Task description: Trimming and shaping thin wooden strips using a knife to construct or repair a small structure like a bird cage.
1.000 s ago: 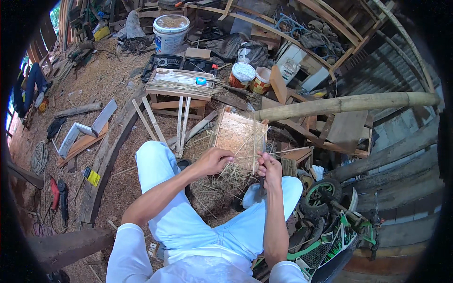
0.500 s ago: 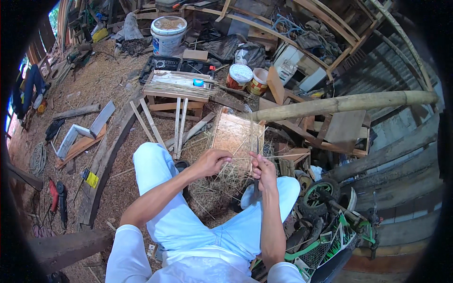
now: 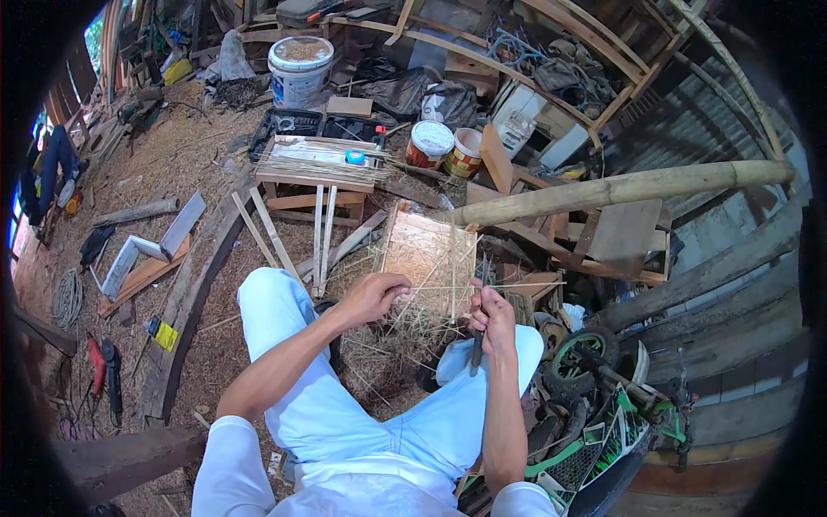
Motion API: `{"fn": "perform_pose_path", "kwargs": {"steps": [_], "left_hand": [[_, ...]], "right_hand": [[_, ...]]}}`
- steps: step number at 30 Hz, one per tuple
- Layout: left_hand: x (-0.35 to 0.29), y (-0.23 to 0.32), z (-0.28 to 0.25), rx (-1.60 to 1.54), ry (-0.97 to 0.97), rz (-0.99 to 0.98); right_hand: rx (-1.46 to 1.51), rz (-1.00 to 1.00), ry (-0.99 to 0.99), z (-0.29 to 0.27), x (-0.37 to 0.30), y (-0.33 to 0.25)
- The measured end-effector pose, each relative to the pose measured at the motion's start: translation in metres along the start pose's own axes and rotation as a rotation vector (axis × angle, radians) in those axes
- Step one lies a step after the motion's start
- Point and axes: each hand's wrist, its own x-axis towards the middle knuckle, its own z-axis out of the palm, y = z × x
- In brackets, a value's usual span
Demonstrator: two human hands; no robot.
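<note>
A thin pale bamboo strip [image 3: 534, 284] lies nearly level across the space between my hands, its right end jutting past the right one. Its left end meets the pinched fingertips of my left hand [image 3: 372, 298], above the left thigh. My right hand [image 3: 494, 320] is closed around a knife [image 3: 477, 351] with a dark handle; the narrow blade points away from me, and the strip passes by it at the fingers. Beyond the hands is a wooden board [image 3: 422, 244] with thin slivers on it. A heap of shavings [image 3: 405, 323] lies below, between my legs.
A bamboo pole [image 3: 620, 188] reaches in from the right. Ahead, a low wooden bench [image 3: 323, 177] carries many thin strips and a blue tape roll [image 3: 354, 158]. Buckets [image 3: 431, 145] stand behind it. A green-framed bike [image 3: 594, 431] lies right; a curved beam [image 3: 194, 297] lies left.
My right hand has shifted slightly right and the knife has tilted, its blade now leaning right. The hands are farther apart along the strip. The whole view has shifted a little.
</note>
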Motion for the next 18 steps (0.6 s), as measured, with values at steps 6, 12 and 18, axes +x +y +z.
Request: {"fn": "perform_pose_path", "kwargs": {"steps": [6,12,18], "left_hand": [[0.007,-0.001,-0.006,-0.468,0.029,-0.400],[0.021,0.006,-0.008,-0.967,0.262,-0.298],[0.022,0.015,-0.010,-0.737,0.335,-0.162]], "right_hand": [[0.012,-0.120,0.004,0.013,-0.004,0.007],[0.211,-0.029,0.020,0.042,0.008,0.041],[0.648,0.246,-0.120,0.063,0.027,0.075]]}}
